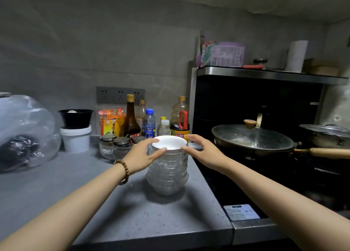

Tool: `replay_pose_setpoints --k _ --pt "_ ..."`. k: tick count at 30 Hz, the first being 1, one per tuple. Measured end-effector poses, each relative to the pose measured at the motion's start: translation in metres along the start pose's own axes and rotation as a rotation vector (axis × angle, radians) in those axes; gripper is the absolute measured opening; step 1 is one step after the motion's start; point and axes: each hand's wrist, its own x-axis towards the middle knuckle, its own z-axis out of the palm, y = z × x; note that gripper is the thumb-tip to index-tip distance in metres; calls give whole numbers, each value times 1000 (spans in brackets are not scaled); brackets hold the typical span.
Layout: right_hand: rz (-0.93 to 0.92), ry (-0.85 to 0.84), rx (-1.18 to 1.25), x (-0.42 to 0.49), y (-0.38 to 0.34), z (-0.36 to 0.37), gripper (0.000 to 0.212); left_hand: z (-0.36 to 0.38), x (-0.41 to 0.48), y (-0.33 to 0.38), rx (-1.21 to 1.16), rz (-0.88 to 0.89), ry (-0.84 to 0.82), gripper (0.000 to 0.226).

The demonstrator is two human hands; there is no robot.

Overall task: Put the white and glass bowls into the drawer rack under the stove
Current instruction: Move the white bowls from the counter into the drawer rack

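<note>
Grey countertop [75,184], left hand [141,153] and right hand [201,151] clasping white bowl [169,142] atop glass bowls [167,173]

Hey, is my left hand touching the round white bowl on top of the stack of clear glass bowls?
Touching. The head view shows the left hand with its thumb tip lying on the rim of the white bowl, with no gap visible.

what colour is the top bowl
White; the top bowl shows best in the head view.
</note>
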Motion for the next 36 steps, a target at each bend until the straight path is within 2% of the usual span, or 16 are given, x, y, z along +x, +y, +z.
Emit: replay_pose_setpoints --k 7,16,20,27,31,36 --pt "58 -2 57 13 7 14 47 4 9 -7 -33 43 13 52" --pt "23 44 171 11 10 18 38 16 9 -9 -273 81 131 20" --pt "-57 97 205 9 6 10 30 20 10 0 -376 92 210 20" --pt "-149 158 247 -4 -2 -18 29 25 2 41 -565 175 288 25" --pt "-150 162 230 -24 3 -41 26 37 -4 66 -650 193 272 26" --pt "-129 173 186 -65 20 -78 17 69 -15 97 -833 123 58 33"
